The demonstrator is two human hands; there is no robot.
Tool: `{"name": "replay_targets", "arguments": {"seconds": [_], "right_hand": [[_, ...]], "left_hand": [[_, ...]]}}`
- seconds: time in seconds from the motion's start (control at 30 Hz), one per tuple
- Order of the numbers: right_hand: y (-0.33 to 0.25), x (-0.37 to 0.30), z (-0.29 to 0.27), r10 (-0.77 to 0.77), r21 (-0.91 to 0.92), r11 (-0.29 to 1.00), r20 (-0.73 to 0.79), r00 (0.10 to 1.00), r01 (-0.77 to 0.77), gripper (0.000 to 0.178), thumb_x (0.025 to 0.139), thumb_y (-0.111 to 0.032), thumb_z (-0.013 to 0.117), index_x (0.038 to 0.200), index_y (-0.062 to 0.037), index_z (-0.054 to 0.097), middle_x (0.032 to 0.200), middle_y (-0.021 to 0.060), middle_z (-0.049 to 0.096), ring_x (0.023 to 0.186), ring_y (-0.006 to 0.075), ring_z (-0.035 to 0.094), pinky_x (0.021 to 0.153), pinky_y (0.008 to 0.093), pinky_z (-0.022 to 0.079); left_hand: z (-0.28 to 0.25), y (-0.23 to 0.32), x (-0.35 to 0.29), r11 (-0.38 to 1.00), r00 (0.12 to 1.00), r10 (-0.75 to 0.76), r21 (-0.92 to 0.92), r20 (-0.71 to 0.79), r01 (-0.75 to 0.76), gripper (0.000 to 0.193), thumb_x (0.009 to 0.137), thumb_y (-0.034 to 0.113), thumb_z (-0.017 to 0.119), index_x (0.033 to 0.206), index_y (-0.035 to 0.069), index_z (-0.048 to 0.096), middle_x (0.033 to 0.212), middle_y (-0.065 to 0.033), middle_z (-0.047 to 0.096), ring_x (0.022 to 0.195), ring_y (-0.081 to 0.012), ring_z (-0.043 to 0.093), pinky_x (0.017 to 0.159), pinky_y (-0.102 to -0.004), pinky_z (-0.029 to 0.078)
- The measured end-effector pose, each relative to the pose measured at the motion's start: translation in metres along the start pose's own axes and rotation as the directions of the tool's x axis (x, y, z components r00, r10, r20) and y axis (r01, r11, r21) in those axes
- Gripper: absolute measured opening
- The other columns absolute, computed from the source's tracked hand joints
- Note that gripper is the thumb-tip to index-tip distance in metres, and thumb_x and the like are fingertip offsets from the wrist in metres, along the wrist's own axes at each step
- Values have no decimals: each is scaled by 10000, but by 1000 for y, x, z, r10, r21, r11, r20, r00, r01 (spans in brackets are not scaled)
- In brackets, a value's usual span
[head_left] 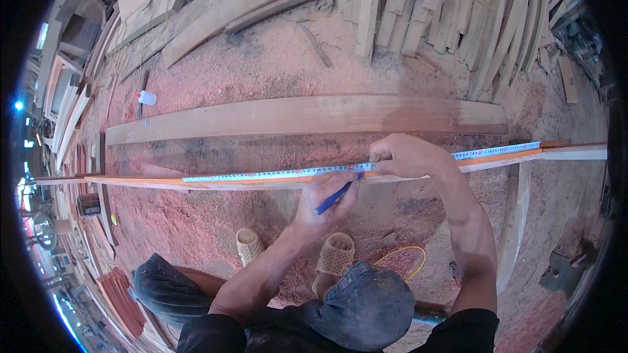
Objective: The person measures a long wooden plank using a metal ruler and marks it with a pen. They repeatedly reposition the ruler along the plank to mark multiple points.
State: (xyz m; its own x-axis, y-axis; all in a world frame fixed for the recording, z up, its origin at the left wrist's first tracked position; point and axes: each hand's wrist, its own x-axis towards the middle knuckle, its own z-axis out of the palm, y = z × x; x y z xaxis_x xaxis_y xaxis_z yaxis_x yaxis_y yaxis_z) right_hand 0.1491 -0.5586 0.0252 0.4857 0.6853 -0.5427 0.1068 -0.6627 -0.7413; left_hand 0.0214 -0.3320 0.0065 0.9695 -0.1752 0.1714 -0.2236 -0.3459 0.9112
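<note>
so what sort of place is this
Probably a woodworking shop: boards piled at the far side, what looks like sawdust underfoot, and a tape measure along a long wood strip.

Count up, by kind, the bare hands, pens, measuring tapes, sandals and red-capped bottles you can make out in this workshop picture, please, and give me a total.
Hands: 2 (left hand, right hand)
Pen: 1, blue
Measuring tape: 1
Sandals: 2 (left sandal, right sandal)
Red-capped bottle: 1
Total: 7
</note>
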Motion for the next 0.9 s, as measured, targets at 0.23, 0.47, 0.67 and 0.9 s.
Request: {"name": "replay_targets", "arguments": {"seconds": [0.23,0.47,0.67,0.9], "right_hand": [[-2,3,-5,-23,-25,999,-8,1000,23,182,917,-178,737,968,-4,717,815,126,705,755,225,654,728,405,512],[1,4,-6,-31,-17,999,-5,1000,31,189,909,-188,740,968,-9,720,809,124,701,747,225,654,725,409,513],[7,6,-1,-44,-10,999,-32,999,43,210,911,-213,759,974,-19,709,833,134,708,765,245,652,738,425,516],[10,8,-4,-84,-37,996,-12,996,84,222,932,-227,740,958,-14,687,819,134,695,749,235,617,738,430,514]], "left_hand": [[-2,-5,4,1000,1000,-2,-11,10,2,229,914,-27,756,1141,3,739,944,-155,752,787,-281,728,692,-377,567],[-4,-4,6,1000,1000,17,22,26,-18,215,913,-34,748,1125,-3,740,931,-172,742,810,-312,737,718,-394,572],[-21,13,13,1000,1000,6,13,8,-6,156,944,-7,732,1100,-6,742,917,-180,745,811,-308,747,725,-367,582],[-148,15,67,946,998,11,324,54,-28,123,1022,98,687,1088,-2,712,875,-174,733,783,-305,739,731,-382,581]]}}
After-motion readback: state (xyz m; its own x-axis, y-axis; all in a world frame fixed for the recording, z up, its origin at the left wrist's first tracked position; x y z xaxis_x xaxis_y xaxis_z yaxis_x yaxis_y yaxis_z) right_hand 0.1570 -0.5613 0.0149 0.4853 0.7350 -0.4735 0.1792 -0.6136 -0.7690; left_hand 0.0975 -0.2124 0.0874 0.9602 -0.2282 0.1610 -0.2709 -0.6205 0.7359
